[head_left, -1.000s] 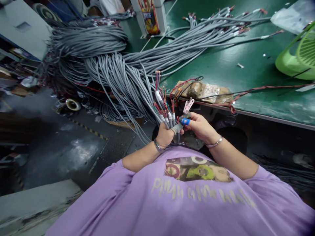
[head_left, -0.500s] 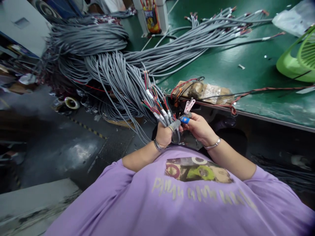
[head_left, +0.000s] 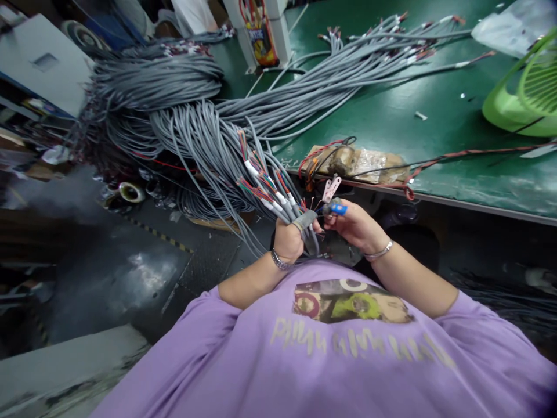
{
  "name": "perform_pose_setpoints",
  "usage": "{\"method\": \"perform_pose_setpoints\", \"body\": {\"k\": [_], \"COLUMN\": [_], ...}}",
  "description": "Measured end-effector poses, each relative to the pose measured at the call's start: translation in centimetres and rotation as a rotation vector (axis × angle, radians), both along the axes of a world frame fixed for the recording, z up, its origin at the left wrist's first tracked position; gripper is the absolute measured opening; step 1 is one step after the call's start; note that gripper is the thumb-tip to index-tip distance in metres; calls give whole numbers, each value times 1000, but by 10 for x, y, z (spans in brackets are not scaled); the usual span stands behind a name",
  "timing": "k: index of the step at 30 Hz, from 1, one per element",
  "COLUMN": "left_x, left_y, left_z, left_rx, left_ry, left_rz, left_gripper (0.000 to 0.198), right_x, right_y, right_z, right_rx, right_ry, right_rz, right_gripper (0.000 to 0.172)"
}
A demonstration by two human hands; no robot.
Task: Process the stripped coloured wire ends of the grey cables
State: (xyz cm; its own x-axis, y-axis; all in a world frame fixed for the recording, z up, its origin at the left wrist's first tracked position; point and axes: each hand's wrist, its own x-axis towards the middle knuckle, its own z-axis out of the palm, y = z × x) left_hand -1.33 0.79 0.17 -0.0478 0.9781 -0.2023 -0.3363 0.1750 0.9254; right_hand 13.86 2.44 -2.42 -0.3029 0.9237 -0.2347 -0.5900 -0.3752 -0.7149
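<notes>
My left hand [head_left: 288,239] is closed around a bundle of grey cables [head_left: 278,215], its thumb wrapped in grey tape. The cables' upper ends have white sleeves and bare fans of red, green and black wires [head_left: 272,184]. Close on its right, my right hand [head_left: 354,223] pinches at thin wires [head_left: 317,205] that stick out past the left thumb. Blue tape and a grey cover wrap its fingertips. Exactly which strands the right fingers hold is too small to tell. A pale pink clip [head_left: 331,189] stands just above the right fingers, by the table edge.
Large heaps of grey cable [head_left: 161,81] hang over the green table's [head_left: 439,139] left end, and more lie across its top. A taped cardboard piece [head_left: 383,165] with red and black leads sits at the front edge. A green plastic fan [head_left: 517,98] stands right.
My right thumb and fingers have shifted slightly, and the blue tape now points more to the right. My left hand keeps its grip on the cables. The whole view has moved a little.
</notes>
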Motion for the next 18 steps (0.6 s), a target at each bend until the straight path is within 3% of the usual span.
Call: {"method": "perform_pose_setpoints", "body": {"k": [4,8,12,18], "left_x": [5,11,16,14], "left_y": [1,4,8,9], "left_z": [7,5,2,-7], "left_rx": [18,50,52,26], "left_ry": [-28,-14,18,47], "left_rz": [-31,-67,-71,-81], "left_gripper": [34,32,36,29], "right_x": [11,4,-8,-15], "right_y": [17,33,37,39], "right_z": [-3,10,20,19], "right_rx": [-146,-122,-97,-99], "right_ry": [76,0,4,69], "right_rz": [-49,-52,-110,-207], "right_gripper": [45,60,53,48]}}
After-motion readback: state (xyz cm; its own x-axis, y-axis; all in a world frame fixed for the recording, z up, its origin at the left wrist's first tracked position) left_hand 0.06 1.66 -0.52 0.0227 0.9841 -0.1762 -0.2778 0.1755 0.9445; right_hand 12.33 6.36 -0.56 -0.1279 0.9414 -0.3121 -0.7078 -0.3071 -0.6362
